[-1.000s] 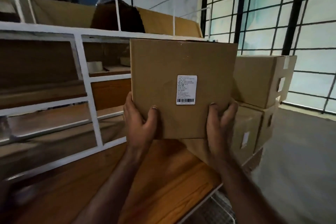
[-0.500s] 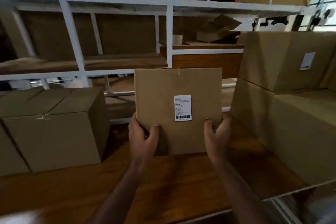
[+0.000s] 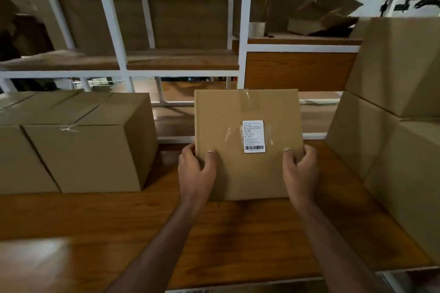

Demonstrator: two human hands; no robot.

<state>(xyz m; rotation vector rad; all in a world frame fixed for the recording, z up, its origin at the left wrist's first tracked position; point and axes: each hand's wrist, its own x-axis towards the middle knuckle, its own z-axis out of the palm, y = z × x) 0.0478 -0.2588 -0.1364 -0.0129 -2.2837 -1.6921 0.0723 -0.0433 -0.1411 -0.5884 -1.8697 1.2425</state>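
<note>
A brown cardboard box [image 3: 247, 173] with a white barcode label [image 3: 253, 136] on its near face stands at the middle of a wooden table [image 3: 238, 233]. My left hand [image 3: 196, 171] grips its left edge, thumb on the near face and fingers curled round the side. My right hand [image 3: 300, 171] grips the right edge the same way. Whether the box's bottom rests on the table I cannot tell.
Two closed cardboard boxes [image 3: 78, 145] sit side by side on the table at the left. A stack of larger boxes [image 3: 390, 126] stands at the right. Behind runs a white metal shelf frame [image 3: 245, 31] with a tape roll [image 3: 257, 29] and a crumpled carton [image 3: 323, 14].
The box has come down from chest height to the tabletop between the box groups, both hands still on it. My view has swung left from the window toward the shelves.
</note>
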